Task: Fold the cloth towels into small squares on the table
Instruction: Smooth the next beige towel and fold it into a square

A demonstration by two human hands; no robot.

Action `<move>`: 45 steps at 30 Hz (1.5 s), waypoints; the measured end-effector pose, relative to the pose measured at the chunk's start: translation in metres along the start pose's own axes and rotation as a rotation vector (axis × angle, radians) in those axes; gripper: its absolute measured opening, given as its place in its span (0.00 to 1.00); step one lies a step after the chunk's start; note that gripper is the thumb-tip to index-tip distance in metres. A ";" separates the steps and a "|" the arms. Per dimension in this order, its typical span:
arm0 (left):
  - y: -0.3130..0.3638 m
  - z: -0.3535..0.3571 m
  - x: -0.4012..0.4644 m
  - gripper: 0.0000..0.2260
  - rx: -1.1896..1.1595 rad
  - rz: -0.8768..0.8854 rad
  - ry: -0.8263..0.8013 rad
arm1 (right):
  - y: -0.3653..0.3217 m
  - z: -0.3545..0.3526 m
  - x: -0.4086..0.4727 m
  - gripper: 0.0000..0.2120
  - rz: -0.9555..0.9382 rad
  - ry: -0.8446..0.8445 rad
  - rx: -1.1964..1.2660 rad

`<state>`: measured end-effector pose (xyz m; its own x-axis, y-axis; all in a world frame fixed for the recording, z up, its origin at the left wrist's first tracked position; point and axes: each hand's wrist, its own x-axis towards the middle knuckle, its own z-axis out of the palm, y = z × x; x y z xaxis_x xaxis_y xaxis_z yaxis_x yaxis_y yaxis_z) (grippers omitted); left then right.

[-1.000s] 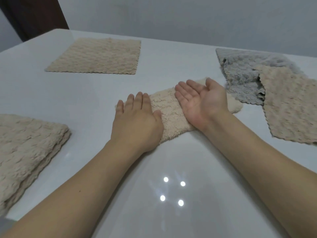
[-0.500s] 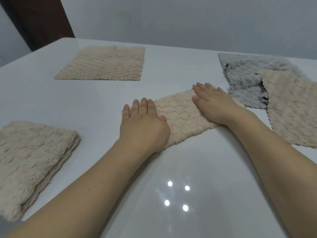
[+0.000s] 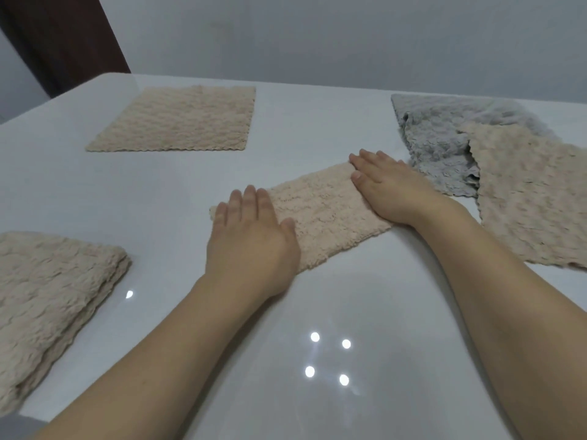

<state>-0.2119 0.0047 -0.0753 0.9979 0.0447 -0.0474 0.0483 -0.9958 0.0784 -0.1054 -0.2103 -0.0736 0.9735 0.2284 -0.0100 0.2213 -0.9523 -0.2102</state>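
A beige towel [image 3: 320, 211], folded into a long strip, lies slanted in the middle of the white table [image 3: 158, 192]. My left hand [image 3: 251, 239] presses flat on the strip's near left end, fingers straight. On the far right end rests my right hand [image 3: 387, 182], palm down with fingers flat. A flat beige towel [image 3: 178, 120] lies spread at the far left. At the near left edge sits a folded beige stack [image 3: 47, 300]. A crumpled grey towel [image 3: 444, 141] and a spread beige towel [image 3: 536, 198] overlap at the right.
A grey wall runs behind the table, with a dark brown panel [image 3: 63, 36] at the far left corner. Ceiling lights reflect on the glossy tabletop [image 3: 327, 357] near me, between my forearms.
My right hand turned from palm up to palm down and slid right along the strip, flattening it. The left hand stayed pressed on the left end.
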 end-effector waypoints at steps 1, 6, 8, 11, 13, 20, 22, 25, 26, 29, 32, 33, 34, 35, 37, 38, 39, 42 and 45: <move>0.001 -0.003 0.001 0.29 0.014 -0.032 -0.011 | 0.000 0.000 0.000 0.24 -0.001 0.003 -0.001; 0.068 -0.009 0.035 0.29 -0.074 0.048 0.058 | 0.002 0.003 0.004 0.24 -0.005 0.002 -0.008; 0.081 -0.001 0.041 0.29 -0.084 0.099 0.054 | 0.005 0.003 0.004 0.24 -0.003 0.005 -0.006; 0.052 0.007 0.027 0.29 -0.060 0.117 0.069 | 0.003 0.001 0.003 0.25 -0.009 0.006 -0.009; 0.022 0.008 0.011 0.28 -0.056 0.088 0.063 | 0.003 0.002 0.002 0.25 -0.004 0.004 -0.011; -0.002 0.009 -0.006 0.29 -0.060 0.063 0.082 | -0.031 -0.003 -0.012 0.25 -0.197 0.081 -0.061; -0.003 0.010 -0.005 0.30 -0.055 0.070 0.097 | -0.046 0.005 -0.021 0.24 -0.303 0.001 -0.030; -0.004 0.012 -0.005 0.34 -0.064 0.082 0.098 | -0.035 0.011 -0.014 0.24 -0.252 -0.047 -0.069; -0.004 0.012 -0.005 0.35 -0.073 0.083 0.098 | -0.027 0.008 -0.007 0.24 -0.192 -0.056 -0.083; -0.005 0.010 -0.005 0.35 -0.082 0.090 0.103 | -0.007 -0.005 0.009 0.25 0.028 -0.077 -0.158; -0.004 0.009 -0.007 0.34 -0.091 0.093 0.100 | -0.020 -0.011 -0.002 0.26 -0.001 0.024 -0.199; -0.004 0.010 -0.007 0.35 -0.090 0.096 0.105 | -0.030 -0.008 -0.011 0.26 -0.104 0.043 -0.151; -0.004 0.011 -0.006 0.35 -0.087 0.096 0.114 | -0.041 -0.003 -0.020 0.26 -0.206 0.031 -0.098; -0.005 0.011 -0.004 0.35 -0.085 0.094 0.120 | -0.047 0.003 -0.027 0.25 -0.274 -0.003 -0.066; -0.005 0.011 -0.004 0.32 -0.078 0.101 0.107 | -0.037 0.008 -0.024 0.24 -0.264 -0.048 -0.074; -0.005 0.012 -0.004 0.30 -0.078 0.104 0.103 | -0.026 0.006 -0.014 0.24 -0.193 -0.061 -0.099; -0.005 0.011 -0.005 0.30 -0.083 0.106 0.100 | -0.016 0.002 -0.005 0.24 -0.099 -0.073 -0.124; -0.005 0.008 -0.007 0.33 -0.088 0.107 0.092 | -0.015 -0.011 0.005 0.26 0.045 -0.020 -0.196; -0.005 0.009 -0.006 0.34 -0.087 0.107 0.090 | -0.056 0.008 -0.020 0.26 -0.117 0.083 -0.117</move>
<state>-0.2185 0.0084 -0.0844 0.9972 -0.0506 0.0547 -0.0590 -0.9847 0.1639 -0.1372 -0.1603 -0.0694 0.9412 0.3258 0.0894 0.3334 -0.9385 -0.0901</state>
